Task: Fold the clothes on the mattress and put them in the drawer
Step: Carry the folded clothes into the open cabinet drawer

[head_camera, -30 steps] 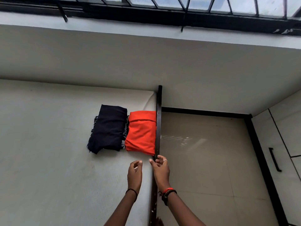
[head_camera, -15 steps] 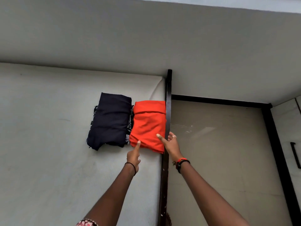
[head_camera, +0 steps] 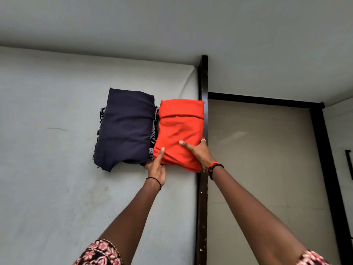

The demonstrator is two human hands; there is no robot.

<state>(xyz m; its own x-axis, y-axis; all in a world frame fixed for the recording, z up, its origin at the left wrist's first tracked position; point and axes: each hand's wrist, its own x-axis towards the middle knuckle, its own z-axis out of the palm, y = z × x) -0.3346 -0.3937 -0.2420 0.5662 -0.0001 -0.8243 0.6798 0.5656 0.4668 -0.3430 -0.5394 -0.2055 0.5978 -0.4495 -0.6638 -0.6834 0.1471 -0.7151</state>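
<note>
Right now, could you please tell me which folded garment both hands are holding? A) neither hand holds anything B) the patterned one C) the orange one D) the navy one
C: the left hand and the right hand both grip the near end of the orange folded garment, with thumbs on top; the navy folded garment lies beside it.
</note>
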